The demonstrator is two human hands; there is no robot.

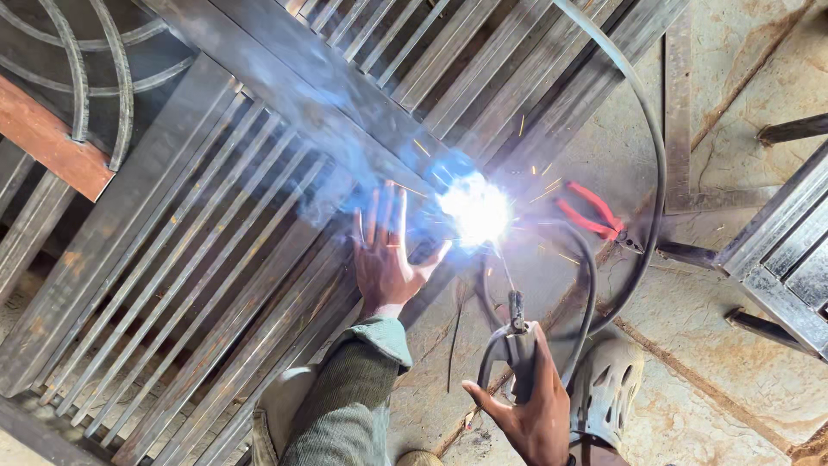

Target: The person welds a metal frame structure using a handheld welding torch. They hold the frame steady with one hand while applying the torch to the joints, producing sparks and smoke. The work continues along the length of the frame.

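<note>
Left hand [385, 252] spread flat on grille [259, 224]. Right hand [533, 410] clamped around electrode holder [516, 341]. Rod tip apparently at arc [474, 211]; glare hides contact.

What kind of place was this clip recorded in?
Most likely a metal fabrication or welding workshop. A steel bar grille lies on a stone floor, the right hand holds an electrode holder at a bright welding arc, and red-handled pliers lie nearby.
</note>
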